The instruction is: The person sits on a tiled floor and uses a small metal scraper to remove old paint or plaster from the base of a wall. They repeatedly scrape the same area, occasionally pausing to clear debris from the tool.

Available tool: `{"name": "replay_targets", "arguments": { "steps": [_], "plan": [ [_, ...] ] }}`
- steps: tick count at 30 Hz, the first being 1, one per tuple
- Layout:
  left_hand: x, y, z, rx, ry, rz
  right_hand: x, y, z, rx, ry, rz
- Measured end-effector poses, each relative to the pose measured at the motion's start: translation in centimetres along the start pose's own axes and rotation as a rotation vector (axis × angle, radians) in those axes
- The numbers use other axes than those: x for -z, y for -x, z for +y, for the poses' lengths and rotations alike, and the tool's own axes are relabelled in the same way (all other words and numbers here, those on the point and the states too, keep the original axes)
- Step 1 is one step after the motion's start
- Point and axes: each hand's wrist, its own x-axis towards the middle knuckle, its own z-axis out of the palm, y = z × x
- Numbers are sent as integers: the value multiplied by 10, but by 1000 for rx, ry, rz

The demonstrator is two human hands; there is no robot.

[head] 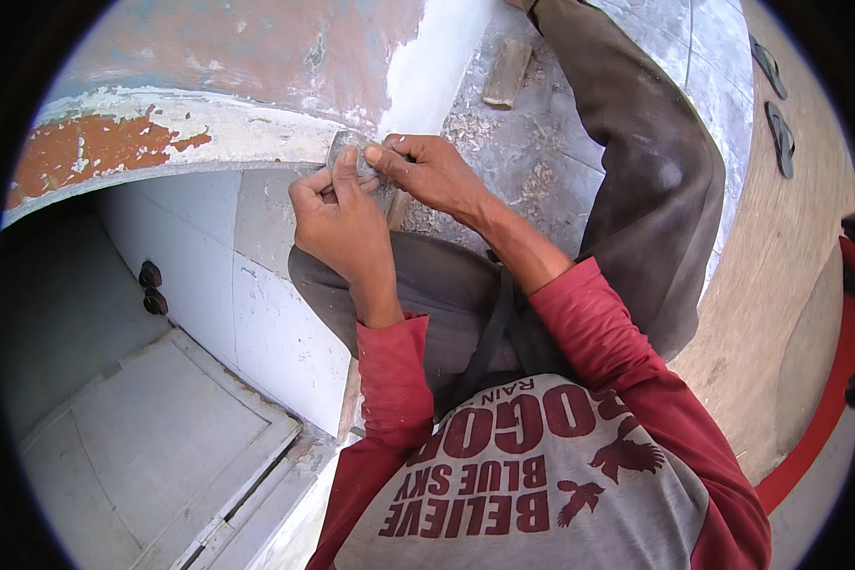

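My left hand [345, 224] and my right hand [434, 174] meet at a small flat grey piece [350, 140]. Its kind is hard to tell, as my fingers cover much of it. My left thumb presses on its near face, while my right thumb and forefinger pinch its right side. The piece is up against the right end of a curved ledge [256, 132], whose white paint is chipped. Bare orange-brown patches [107, 146] show farther left on that ledge. Above it rises a wall [242, 43] with worn pinkish paint.
A wooden block [507, 75] lies on the grey tiled floor [577, 153] among scattered paint flakes [481, 135]. My bent leg [648, 142] borders that floor on the right. Two flip-flops [781, 139] lie farther right. A recess with a white side panel [278, 313] opens at the left.
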Motion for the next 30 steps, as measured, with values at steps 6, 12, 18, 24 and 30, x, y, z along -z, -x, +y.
{"name": "replay_targets", "arguments": {
  "steps": [6, 12, 18, 24, 30],
  "plan": [
    [0, -2, -1, -17, 23, 7, -1, -1, 2, 20, -31, 14],
    [1, -1, 0, -13, -13, 21, 0, -2, -1, 45, 17, 5],
    [1, -4, 3, -33, -29, 2, -1, 1, -6, 4, 39, 30],
    [3, -3, 9, -39, 11, 23, -1, 2, -13, 4, -7, 5],
    [5, -5, 13, -59, 10, 34, -1, 0, -17, 39, 25, 24]
  ]
}}
